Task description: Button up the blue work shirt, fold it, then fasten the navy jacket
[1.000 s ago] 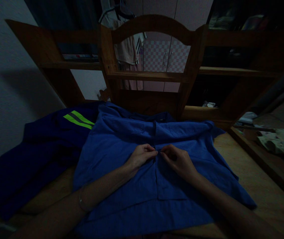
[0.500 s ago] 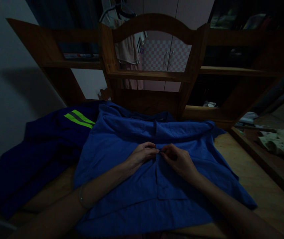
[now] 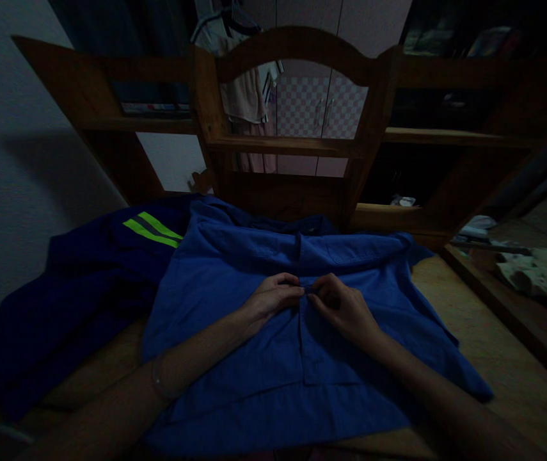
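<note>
While both forearms reach in over one blue shirt [image 3: 235, 384], the left grip [image 3: 273, 299] and the right grip [image 3: 347, 307] pinch its front edge between thumb and fingers, almost meeting at the middle; whether a button sits between the fingertips is too dark to tell. One bracelet [image 3: 157, 378] circles the left wrist. The shirt lies spread on a bare wooden surface [image 3: 498, 333], its upper part near a wooden shelf unit [image 3: 297, 148]. Left of it, touching, lies one dark blue garment [image 3: 95, 275] with two yellow-green stripes [image 3: 153, 230] and a grey band between them. In the unit, the lower right compartment holds a small pale item [image 3: 405, 201], and an upper left shelf carries flat items [image 3: 153, 108], too dim to count. Behind the central opening stand two checkered cupboard doors [image 3: 302, 105], two handles between them, beside hanging clothes [image 3: 244, 96]. Far right lies crumpled pale cloth [image 3: 546, 278].
</note>
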Demonstrator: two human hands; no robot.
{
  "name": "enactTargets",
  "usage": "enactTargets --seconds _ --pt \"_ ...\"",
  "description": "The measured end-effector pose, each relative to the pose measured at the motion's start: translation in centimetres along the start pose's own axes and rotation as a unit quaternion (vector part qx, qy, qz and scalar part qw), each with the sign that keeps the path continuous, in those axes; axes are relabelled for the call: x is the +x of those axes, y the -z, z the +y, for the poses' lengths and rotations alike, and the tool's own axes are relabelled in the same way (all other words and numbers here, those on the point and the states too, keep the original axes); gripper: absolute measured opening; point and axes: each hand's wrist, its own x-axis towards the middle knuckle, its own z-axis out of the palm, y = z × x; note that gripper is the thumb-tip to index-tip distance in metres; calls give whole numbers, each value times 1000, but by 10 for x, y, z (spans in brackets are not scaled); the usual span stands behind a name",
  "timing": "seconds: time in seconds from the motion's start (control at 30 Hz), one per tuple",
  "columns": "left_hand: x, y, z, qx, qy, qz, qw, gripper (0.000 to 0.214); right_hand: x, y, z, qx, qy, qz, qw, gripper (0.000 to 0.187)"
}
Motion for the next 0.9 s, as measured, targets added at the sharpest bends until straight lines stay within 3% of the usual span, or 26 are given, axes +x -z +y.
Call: enactTargets --seconds 0.27,0.67,0.9 --pt "-2 -3 3 3 -7 2 1000 43 -1 2 -2 11 -6 -9 1000 18" --pt "-6 -6 6 15 -12 10 1000 47 1 4 -4 -31 34 32 998 12" --pt "-5 -4 2 70 -57 22 996 45 0 4 -2 -36 38 26 998 15"
